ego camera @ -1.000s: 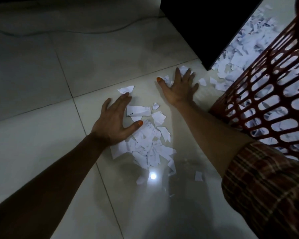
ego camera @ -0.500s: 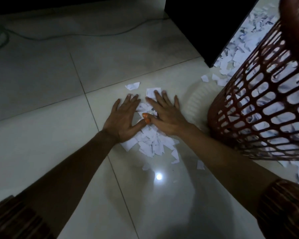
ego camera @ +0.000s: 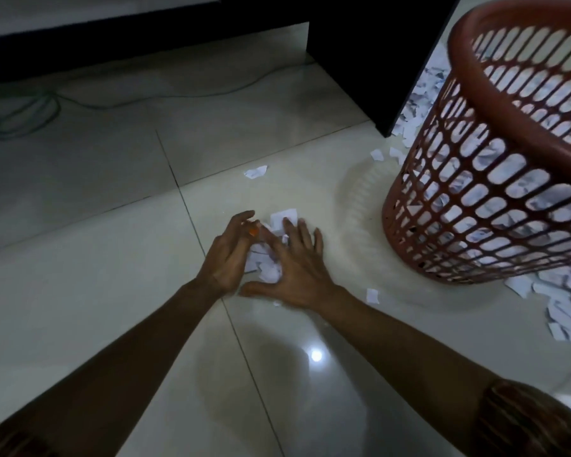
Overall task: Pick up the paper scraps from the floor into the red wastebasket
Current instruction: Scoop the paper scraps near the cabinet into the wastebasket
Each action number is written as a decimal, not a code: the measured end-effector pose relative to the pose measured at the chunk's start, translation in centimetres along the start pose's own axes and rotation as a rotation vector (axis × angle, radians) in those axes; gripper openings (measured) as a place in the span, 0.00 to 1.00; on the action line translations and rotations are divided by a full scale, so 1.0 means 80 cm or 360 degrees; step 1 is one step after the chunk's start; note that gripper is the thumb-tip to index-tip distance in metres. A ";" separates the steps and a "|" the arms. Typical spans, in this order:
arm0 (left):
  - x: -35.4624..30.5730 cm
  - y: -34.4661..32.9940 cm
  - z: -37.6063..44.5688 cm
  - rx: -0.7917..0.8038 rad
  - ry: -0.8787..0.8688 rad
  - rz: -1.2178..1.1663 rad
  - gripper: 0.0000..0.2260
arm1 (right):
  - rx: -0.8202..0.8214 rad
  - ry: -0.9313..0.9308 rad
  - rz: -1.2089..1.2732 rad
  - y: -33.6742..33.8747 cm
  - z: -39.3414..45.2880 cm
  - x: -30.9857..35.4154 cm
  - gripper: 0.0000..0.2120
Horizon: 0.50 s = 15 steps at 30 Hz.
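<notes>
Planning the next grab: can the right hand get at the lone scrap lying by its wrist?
Probably yes: the single scrap lies on bare floor beside the right hand, nothing between them.

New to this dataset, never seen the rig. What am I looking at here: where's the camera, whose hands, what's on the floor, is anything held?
There is no robot. A person wears one wide-angle camera on the head, looking forward and down, so the two bare arms entering from the bottom are their own.

The left hand and right hand are on a glossy tiled floor, cupped on either side of a small pile of paper scraps. The fingers are fairly straight, pressing the pile together. Nothing is lifted yet.

To the right stands the red wastebasket, a lattice bin with white paper showing through its holes. More scraps lie by its base and behind it beside a dark furniture panel. A stray scrap lies beyond the hands, and a cable runs along the far floor.
</notes>
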State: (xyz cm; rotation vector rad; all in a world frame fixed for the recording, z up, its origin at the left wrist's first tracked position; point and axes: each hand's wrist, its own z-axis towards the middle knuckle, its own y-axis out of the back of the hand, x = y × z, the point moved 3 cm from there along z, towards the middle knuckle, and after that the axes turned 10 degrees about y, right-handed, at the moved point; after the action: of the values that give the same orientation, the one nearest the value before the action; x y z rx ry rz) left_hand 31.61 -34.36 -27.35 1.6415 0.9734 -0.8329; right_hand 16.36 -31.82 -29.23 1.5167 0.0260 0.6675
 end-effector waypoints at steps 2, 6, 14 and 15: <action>0.003 0.004 -0.002 -0.0025 0.0005 -0.0081 0.17 | -0.0166 0.0003 -0.0113 -0.004 0.005 0.010 0.46; 0.007 0.012 -0.011 -0.0140 -0.0042 -0.0150 0.19 | -0.0376 0.0038 -0.0168 -0.001 0.005 0.010 0.26; 0.014 0.029 -0.031 -0.0442 -0.0084 -0.0019 0.21 | -0.0675 0.0132 -0.0095 0.000 0.001 0.001 0.07; 0.015 0.029 -0.033 -0.0444 -0.0087 0.0007 0.23 | -0.0638 0.0159 -0.0069 0.003 0.002 -0.002 0.07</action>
State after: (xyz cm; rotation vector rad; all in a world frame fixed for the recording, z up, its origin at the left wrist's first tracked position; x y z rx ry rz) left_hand 34.36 -31.94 -26.79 1.3748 0.9994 -0.7005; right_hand 16.19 -32.03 -29.09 1.0949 0.0007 0.6682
